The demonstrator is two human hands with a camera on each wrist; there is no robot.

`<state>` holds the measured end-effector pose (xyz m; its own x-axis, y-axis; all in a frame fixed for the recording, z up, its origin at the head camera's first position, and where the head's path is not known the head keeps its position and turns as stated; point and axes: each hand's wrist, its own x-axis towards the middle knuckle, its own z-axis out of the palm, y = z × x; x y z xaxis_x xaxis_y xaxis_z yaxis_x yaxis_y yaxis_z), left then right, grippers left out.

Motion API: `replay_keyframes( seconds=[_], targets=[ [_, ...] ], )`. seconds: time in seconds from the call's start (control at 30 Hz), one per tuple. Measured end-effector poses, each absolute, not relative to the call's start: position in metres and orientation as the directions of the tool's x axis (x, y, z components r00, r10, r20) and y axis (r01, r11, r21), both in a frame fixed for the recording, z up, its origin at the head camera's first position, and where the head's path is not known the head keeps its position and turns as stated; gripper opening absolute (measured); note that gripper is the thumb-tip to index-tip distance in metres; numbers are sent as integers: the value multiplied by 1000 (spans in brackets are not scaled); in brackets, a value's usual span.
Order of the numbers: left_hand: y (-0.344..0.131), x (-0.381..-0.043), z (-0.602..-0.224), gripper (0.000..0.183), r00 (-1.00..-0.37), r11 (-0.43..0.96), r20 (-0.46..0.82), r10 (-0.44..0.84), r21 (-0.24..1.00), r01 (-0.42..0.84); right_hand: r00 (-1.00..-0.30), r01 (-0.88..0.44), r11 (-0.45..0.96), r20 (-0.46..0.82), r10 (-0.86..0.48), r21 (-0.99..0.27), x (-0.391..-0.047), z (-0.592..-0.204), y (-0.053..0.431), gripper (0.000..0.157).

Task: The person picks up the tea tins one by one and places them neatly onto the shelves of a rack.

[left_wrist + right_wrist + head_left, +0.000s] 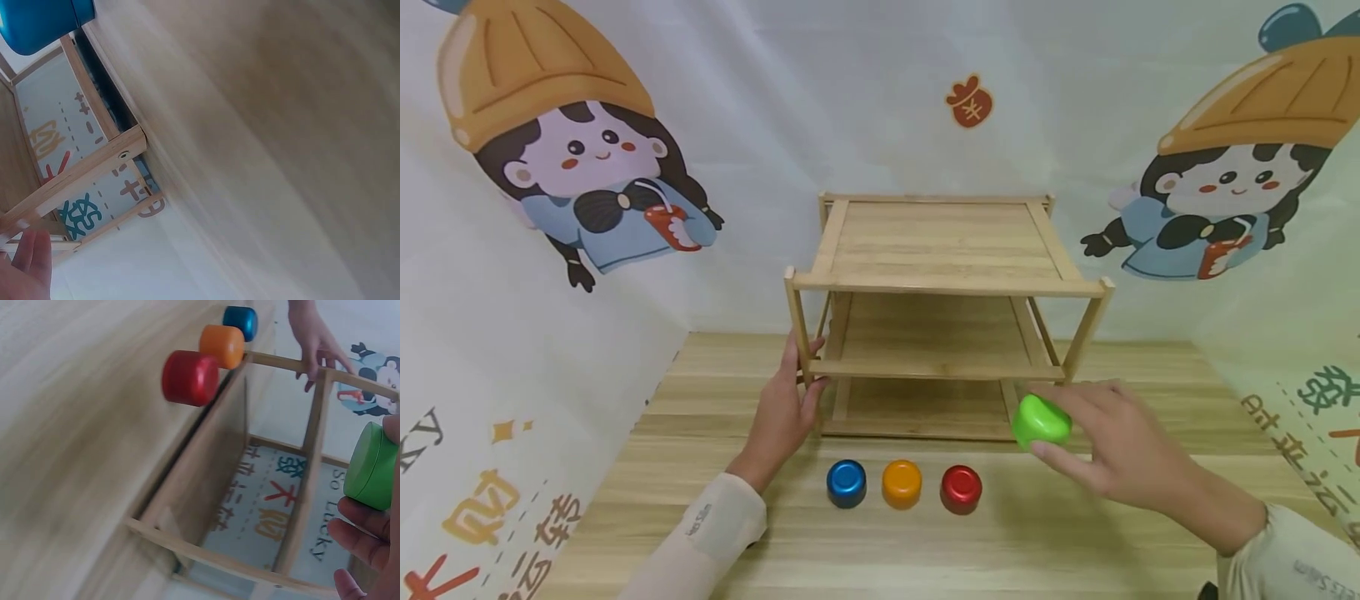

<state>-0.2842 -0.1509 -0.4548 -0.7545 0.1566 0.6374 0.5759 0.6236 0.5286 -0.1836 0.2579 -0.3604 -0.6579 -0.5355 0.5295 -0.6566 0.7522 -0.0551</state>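
A three-tier wooden shelf (947, 242) stands before me. My left hand (781, 421) grips its front left post, thumb at the front side and fingers around behind. In my right hand (1127, 450) is a small, shiny green tin (1041, 422), pinched between thumb and fingers and raised by the shelf's lower right front corner. The right wrist view shows the green tin (369, 469) tilted, with some fingers spread below it. Three similar round tins sit in a row before the shelf: blue (847, 483), orange (901, 484) and red (961, 489).
The shelf stands on a wood-grain tabletop (880, 558). A pale cloth backdrop (760, 125) with printed cartoon figures and lettering encloses the back and both sides. The shelf's front right post (1086, 329) is close to my right hand.
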Motion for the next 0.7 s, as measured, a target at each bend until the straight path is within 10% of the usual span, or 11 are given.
replay_keyframes(
  seconds=[0.7],
  targets=[
    [-152, -286, -454, 88, -765, 637, 623, 162, 526, 563, -603, -677, 736, 562, -566, 16, -195, -293, 255, 57]
  ],
)
